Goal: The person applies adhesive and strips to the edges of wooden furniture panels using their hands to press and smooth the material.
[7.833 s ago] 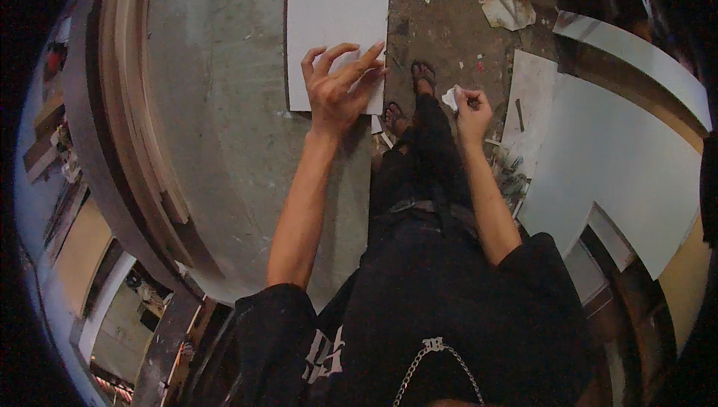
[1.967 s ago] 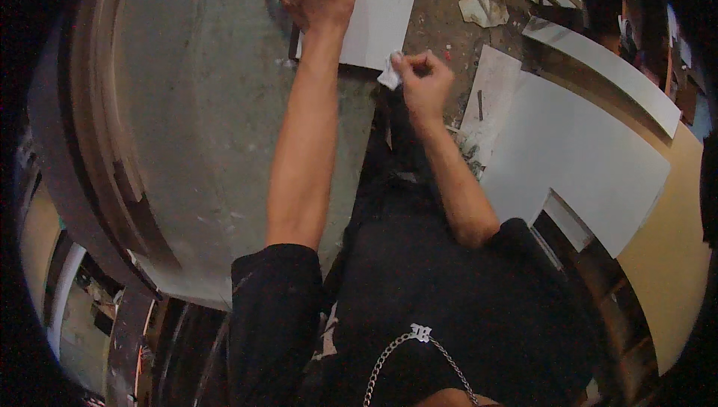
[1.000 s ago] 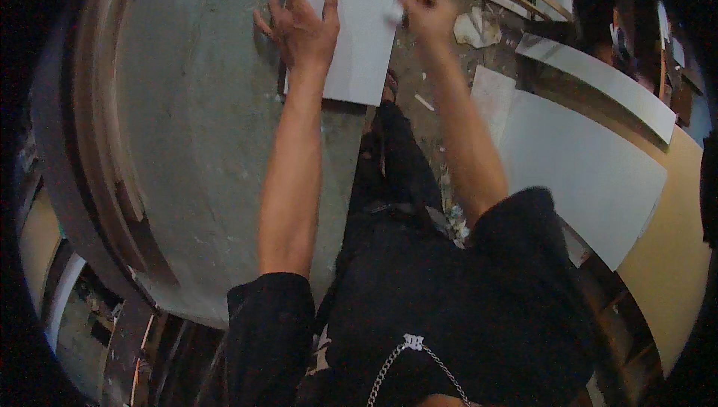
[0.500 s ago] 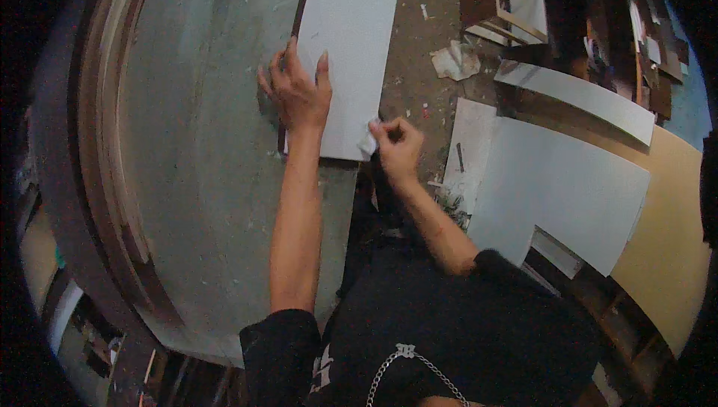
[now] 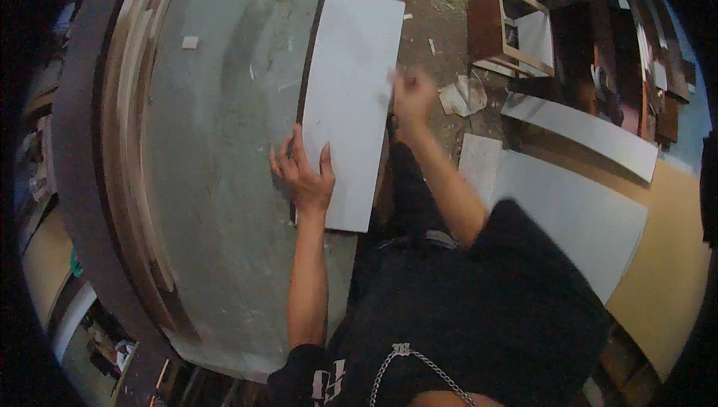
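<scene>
A long white board (image 5: pixel 355 100) with a dark left edge lies flat on the grey-green worktable (image 5: pixel 217 220). My left hand (image 5: pixel 307 179) rests over the near part of its left edge, thumb and fingers spread and nothing gripped. Beside the board's right edge, my right hand (image 5: pixel 416 100) is closed and smeared by motion. A small white piece (image 5: pixel 390 78), too blurred to tell if paper or cloth, shows at its fingertips.
Long wooden strips (image 5: pixel 138 108) lie along the table's left side. A small wooden frame box (image 5: pixel 493 29) stands far right on the littered floor. Nearer on the right are a white panel (image 5: pixel 568 212) and a tan sheet (image 5: pixel 673 257). A white scrap (image 5: pixel 190 43) lies on the table.
The view has shifted, so the board's far end now shows. My right hand has moved away from me along the board's right edge, from the near corner. My left hand stays at the left edge.
</scene>
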